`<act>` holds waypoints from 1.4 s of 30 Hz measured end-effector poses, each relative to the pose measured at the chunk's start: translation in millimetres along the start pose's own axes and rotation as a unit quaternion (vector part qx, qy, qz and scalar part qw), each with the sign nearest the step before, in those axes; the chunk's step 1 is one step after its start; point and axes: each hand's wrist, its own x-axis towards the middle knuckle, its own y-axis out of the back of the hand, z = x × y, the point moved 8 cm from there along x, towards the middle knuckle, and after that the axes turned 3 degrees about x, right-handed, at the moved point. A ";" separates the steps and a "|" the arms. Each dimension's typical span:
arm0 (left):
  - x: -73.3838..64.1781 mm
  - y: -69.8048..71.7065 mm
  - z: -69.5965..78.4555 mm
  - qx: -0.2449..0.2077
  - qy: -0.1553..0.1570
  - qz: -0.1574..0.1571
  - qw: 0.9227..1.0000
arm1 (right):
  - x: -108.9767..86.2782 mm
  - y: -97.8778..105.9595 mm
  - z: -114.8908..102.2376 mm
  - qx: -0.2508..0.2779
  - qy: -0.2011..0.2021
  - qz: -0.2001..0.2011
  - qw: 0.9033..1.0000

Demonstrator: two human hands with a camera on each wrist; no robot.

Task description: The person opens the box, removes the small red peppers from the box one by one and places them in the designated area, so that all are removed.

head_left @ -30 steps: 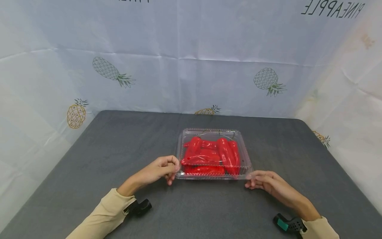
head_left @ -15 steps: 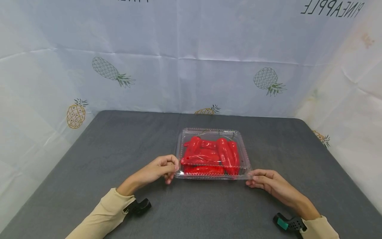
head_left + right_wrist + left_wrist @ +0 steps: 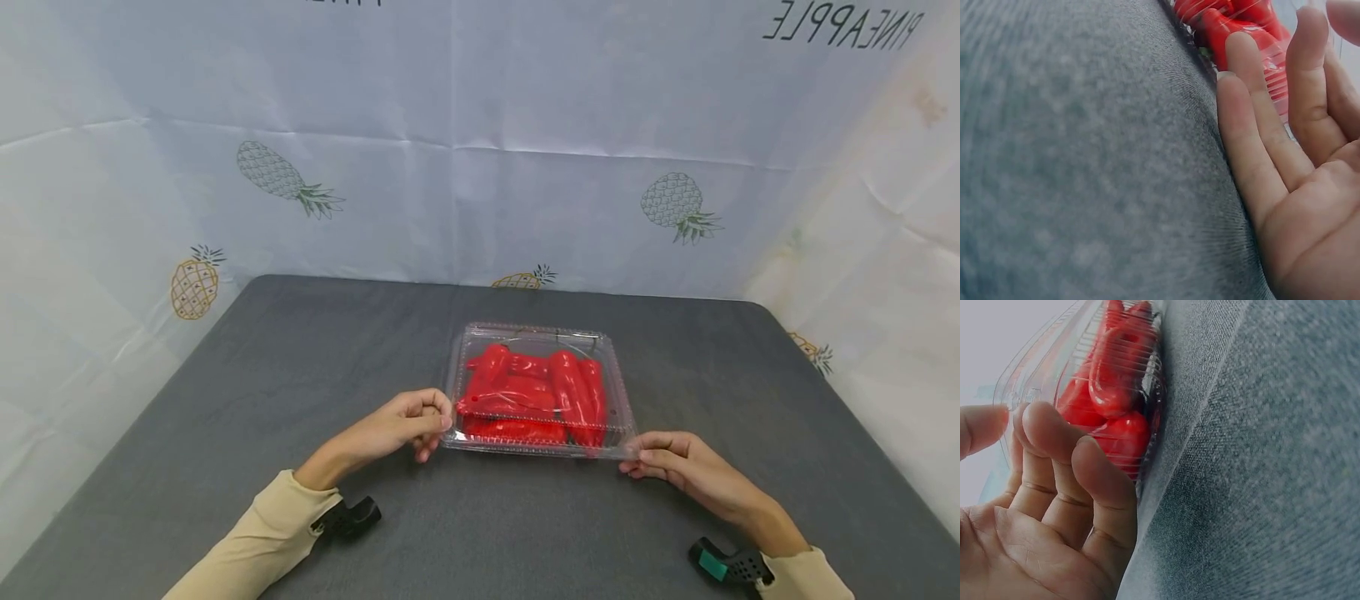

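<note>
A clear plastic clamshell container [image 3: 525, 448] with a ridged lid lies on the dark grey table, its lid down over several glossy red peppers [image 3: 573, 392]. My left hand [image 3: 412, 423] pinches the front left corner of its rim between thumb and forefinger. At the front right corner, my right hand [image 3: 682, 467] pinches the rim the same way. In the left wrist view, thumb and fingertips of the left hand [image 3: 1066, 500] meet at the clear edge, with peppers [image 3: 1116, 381] behind. The right wrist view shows the right hand's [image 3: 1297, 156] lower fingers stretched beside the container, close over the table.
The grey table [image 3: 510, 533] stretches around the container on all sides. Behind it hangs a pale curtain [image 3: 480, 208] printed with pineapples. A black strap device [image 3: 348, 521] sits on the left wrist and another [image 3: 727, 562] on the right.
The container's right front corner has come slightly toward me, together with the right hand. The left hand keeps its place at the left corner, and the head view has shifted a little.
</note>
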 end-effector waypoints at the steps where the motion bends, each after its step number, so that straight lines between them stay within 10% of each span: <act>1: 0.1 -0.4 0.2 0.000 -0.003 -0.001 1.000 | 0.1 0.3 0.5 -0.009 -0.004 0.005 1.000; 12: 0.5 -2.0 0.3 -0.008 -0.015 -0.010 1.000 | 0.3 1.2 4.0 -0.075 -0.037 0.027 0.996; 27: 0.1 -2.5 2.8 -0.004 -0.021 -0.009 1.000 | 1.4 -7.2 7.1 0.012 -0.059 -0.022 0.998; 42: -0.2 -3.0 1.5 -0.010 -0.004 -0.001 1.000 | 5.7 -13.2 3.0 0.049 0.010 -0.052 0.997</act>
